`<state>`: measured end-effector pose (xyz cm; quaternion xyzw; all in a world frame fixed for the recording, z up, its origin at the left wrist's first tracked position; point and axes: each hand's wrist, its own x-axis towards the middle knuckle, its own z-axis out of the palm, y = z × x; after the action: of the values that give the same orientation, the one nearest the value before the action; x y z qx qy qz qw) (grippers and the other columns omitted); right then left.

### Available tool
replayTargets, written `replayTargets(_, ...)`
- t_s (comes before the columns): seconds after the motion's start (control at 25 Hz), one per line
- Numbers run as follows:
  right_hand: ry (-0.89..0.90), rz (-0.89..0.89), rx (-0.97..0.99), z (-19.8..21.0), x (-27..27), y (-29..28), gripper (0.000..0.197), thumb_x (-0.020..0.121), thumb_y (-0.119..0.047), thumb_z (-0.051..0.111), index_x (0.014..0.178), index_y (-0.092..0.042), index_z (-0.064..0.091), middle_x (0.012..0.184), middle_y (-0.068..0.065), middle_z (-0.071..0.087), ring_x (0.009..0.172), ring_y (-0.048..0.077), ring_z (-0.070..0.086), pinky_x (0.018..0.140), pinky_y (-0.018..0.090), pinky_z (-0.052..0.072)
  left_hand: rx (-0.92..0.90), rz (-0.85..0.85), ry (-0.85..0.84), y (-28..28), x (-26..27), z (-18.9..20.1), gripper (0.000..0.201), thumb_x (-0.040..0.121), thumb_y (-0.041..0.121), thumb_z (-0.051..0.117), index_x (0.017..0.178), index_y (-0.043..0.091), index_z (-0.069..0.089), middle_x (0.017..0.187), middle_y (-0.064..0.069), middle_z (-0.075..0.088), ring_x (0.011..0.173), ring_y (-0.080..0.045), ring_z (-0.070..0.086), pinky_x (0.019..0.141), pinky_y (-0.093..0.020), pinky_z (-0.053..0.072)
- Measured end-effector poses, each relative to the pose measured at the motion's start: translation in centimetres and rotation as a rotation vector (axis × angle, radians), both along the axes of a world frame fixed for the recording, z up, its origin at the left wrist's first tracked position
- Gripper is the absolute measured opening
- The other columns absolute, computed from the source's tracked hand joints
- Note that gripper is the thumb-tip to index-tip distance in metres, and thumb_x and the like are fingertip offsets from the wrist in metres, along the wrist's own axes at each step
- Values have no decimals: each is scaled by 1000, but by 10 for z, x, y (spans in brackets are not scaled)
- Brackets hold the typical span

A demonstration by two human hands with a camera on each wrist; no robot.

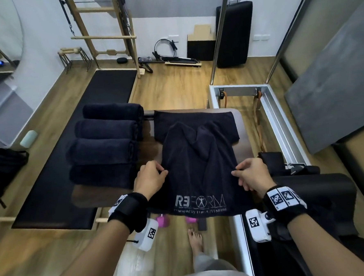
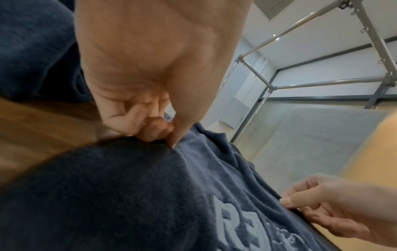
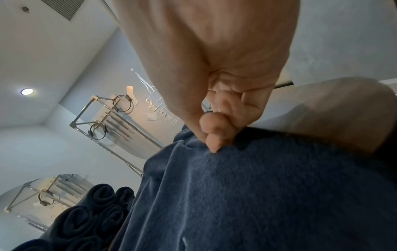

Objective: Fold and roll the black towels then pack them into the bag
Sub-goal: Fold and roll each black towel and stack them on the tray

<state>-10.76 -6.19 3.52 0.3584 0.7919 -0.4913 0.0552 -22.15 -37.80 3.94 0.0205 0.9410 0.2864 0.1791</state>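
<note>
- Towel [image 1: 199,158] lies on the bench [image 1: 243,134], long axis running away from the person, logo end nearest.
- Left hand [image 1: 150,178] and right hand [image 1: 252,175] fingers pinch its side edges.
- Rolls [image 1: 104,142] sit left of the towel.

The towel [image 1: 199,158] in my grips is black with a pale grey printed logo [image 1: 200,202] along its near edge. Rolled towels [image 1: 105,145] at left: plain black. Floor [image 1: 173,85]: brown wood grain. My wrist bands [image 1: 128,211]: black.
</note>
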Motion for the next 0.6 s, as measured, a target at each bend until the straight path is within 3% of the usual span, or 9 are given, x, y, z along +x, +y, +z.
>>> replayTargets(0.04, -10, -12, 1, 2, 3, -4, 16, 93, -5, 74, 98, 4, 62, 47, 10, 62, 28, 19, 48, 30, 22, 30, 62, 21, -10, 1, 3, -1, 15, 98, 33, 71, 102, 19, 67, 108, -9, 70, 99, -30, 70, 90, -44, 58)
replayTargets(0.12, 2, -38, -67, 9, 3, -7, 16, 98, -2, 65, 100, 13, 60, 50, 16, 64, 30, 21, 52, 30, 23, 36, 233, 97, 2, 5, 9, 1, 11, 101, 20, 65, 101, 9, 66, 94, -18, 75, 78, -31, 75, 80, -47, 64)
replayTargets(0.2, 100, -130, -221, 21, -2, -11, 13, 102, 1, 58, 108, 12, 57, 67, 28, 69, 38, 26, 62, 35, 27, 49, 445, 201, 14, 11, 12, 9, 13, 105, 10, 57, 111, -2, 58, 85, -23, 75, 66, -28, 75, 68, -43, 65)
replayTargets(0.28, 284, -255, -415, 32, -5, -12, 19, 103, 5, 55, 122, 4, 54, 101, 35, 69, 63, 33, 74, 55, 35, 64, 589, 193, 44, 13, 14, 16, 18, 108, 4, 49, 125, 0, 49, 100, -24, 76, 85, -28, 77, 74, -44, 65)
replayTargets(0.36, 403, -241, -496, 33, 0, -9, 54, 99, 12, 57, 145, -13, 46, 124, 23, 63, 98, 35, 74, 83, 45, 64, 563, -15, 85, 12, 18, 23, 38, 108, 4, 49, 145, 14, 42, 132, -12, 70, 120, -23, 67, 100, -44, 56)
replayTargets(0.4, 412, -172, -427, 31, 6, -10, 64, 96, 13, 61, 149, -20, 44, 126, 17, 64, 106, 30, 72, 91, 47, 61, 512, -139, 106, 9, 23, 24, 47, 107, 5, 53, 151, 18, 40, 143, -6, 63, 131, -19, 59, 109, -43, 50)
replayTargets(0.44, 410, -76, -286, 30, 15, -12, 63, 93, 12, 65, 144, -22, 52, 124, 14, 67, 107, 25, 71, 96, 46, 59, 459, -245, 148, 7, 29, 23, 50, 105, 8, 60, 151, 20, 43, 145, -4, 59, 135, -17, 54, 113, -42, 46)
replayTargets(0.52, 369, 113, 99, 24, 31, -16, 37, 85, 8, 74, 114, -16, 72, 107, 8, 75, 95, 20, 72, 97, 46, 58, 310, -401, 293, 1, 40, 16, 36, 99, 22, 73, 132, 21, 59, 131, 2, 57, 124, -17, 53, 108, -45, 45)
replayTargets(0.6, 332, 259, 385, 14, 49, -21, 22, 80, 1, 80, 86, -20, 77, 88, -2, 72, 83, 19, 67, 87, 47, 57, 158, -500, 353, -7, 54, 11, 28, 92, 42, 79, 107, 26, 62, 113, 9, 53, 110, -14, 52, 98, -44, 45)
